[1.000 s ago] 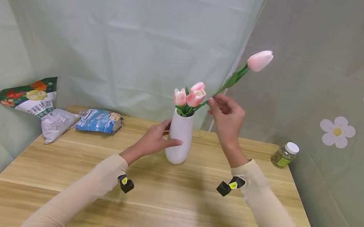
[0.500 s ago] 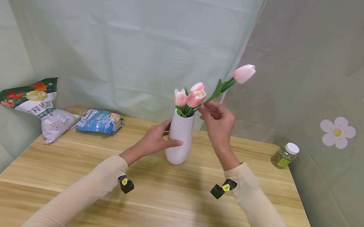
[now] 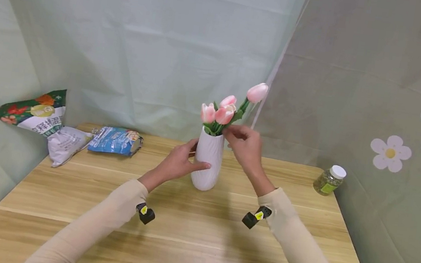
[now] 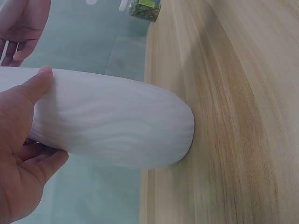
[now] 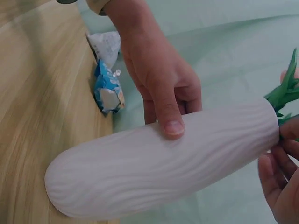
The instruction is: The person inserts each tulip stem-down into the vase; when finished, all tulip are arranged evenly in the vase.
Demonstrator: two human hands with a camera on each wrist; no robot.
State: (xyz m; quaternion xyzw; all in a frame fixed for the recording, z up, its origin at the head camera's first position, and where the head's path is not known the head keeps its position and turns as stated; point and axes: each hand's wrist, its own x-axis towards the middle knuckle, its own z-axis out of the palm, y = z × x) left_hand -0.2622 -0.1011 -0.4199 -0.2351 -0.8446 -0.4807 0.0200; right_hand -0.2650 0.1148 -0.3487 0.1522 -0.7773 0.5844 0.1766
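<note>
A white ribbed vase [image 3: 207, 162] stands upright on the wooden table, with several pink tulips [image 3: 225, 114] in its mouth. My left hand [image 3: 179, 161] grips the vase from the left, thumb across its front and fingers behind, as the left wrist view also shows. At the right side of the rim, my right hand [image 3: 246, 148] pinches the stem of another pink tulip [image 3: 257, 93], whose head rises above the others and leans right. In the right wrist view the fingertips touch the rim beside green leaves [image 5: 282, 91]; the stem's lower end is hidden.
At the table's back left lie a blue snack packet [image 3: 114, 140] and a green-and-white bag [image 3: 45, 115] leaning on the curtain. A small jar with a white lid [image 3: 329, 180] stands at the back right corner. Curtains hang behind the table [image 3: 178, 244].
My right hand has moved left and down to the vase's mouth, bringing the tulip lower and more upright beside the others. The left hand and the vase have stayed in place.
</note>
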